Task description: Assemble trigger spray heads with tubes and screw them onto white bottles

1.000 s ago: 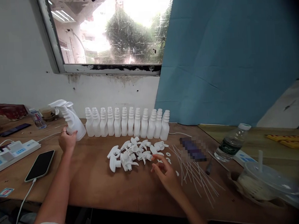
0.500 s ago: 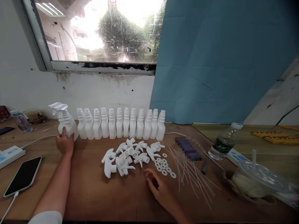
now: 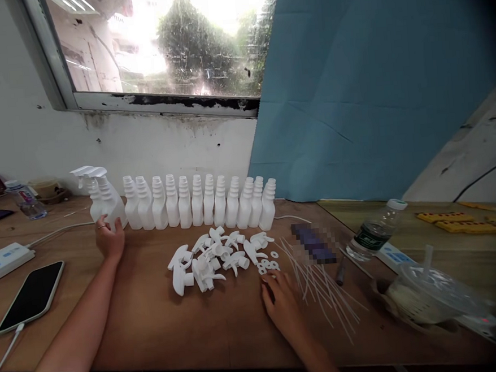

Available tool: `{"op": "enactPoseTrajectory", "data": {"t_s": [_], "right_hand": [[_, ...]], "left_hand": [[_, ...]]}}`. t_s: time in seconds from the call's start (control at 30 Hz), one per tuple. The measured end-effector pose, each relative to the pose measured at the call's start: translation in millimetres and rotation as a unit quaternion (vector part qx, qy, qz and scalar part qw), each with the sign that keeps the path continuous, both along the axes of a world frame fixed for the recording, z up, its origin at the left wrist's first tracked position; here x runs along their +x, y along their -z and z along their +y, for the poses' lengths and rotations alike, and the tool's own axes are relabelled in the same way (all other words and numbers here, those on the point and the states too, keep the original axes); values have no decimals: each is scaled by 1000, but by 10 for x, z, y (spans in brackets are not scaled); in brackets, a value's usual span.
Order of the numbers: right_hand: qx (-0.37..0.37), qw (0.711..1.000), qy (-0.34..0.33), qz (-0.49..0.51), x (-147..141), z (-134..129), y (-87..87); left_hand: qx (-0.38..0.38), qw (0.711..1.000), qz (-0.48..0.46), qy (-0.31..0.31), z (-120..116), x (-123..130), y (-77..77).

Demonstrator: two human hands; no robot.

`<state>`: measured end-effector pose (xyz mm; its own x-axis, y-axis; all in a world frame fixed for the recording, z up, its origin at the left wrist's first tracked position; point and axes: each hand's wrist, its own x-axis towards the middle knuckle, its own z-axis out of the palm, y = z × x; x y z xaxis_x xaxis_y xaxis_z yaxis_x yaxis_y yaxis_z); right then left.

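My left hand [image 3: 109, 239] is at the base of two white bottles with spray heads [image 3: 107, 198], its fingers apart and nothing held. Over the small white rings [image 3: 274, 255] rests my right hand [image 3: 279, 297]; its fingertips reach the rings, and whether they grip one is hidden. A row of open-necked white bottles [image 3: 184, 207] stands along the wall. In front of them lies a loose pile of white spray heads [image 3: 210, 259]. Thin white tubes [image 3: 324, 297] are spread to the right of my right hand.
At the left are a phone [image 3: 31, 296] on a cable, a power strip [image 3: 7, 263] and a water bottle [image 3: 26, 198]. A labelled bottle [image 3: 372, 234], a lidded cup [image 3: 425, 295] and a blurred purple item [image 3: 313, 242] are on the right.
My right hand has moved right from beside the spray heads onto the rings, covering several. My left hand has slid slightly down the bottles, and the view has shifted a little.
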<state>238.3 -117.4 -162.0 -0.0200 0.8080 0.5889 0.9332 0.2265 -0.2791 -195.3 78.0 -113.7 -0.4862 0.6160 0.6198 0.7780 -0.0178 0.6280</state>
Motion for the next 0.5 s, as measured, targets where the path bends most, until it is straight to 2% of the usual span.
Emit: {"op": "enactPoseTrajectory", "data": {"t_s": [0.07,0.17,0.23,0.3,0.4,0.5], "right_hand": [[-6,998,43,-43,90,5,28],[-20,996,59,-70,146,8,67],[-25,995,56,-73,139,17,88],[-27,996,48,-69,117,29,103],[-23,998,33,-53,93,40,112],[-14,998,21,-53,84,40,115]], "left_hand": [[-3,998,14,63,-75,140,88],[-25,976,60,206,-292,490,195],[-37,945,100,309,-477,783,202],[-40,891,150,427,-654,1080,144],[-83,839,192,502,-836,1457,1],[-111,822,203,521,-873,1715,-78]]}}
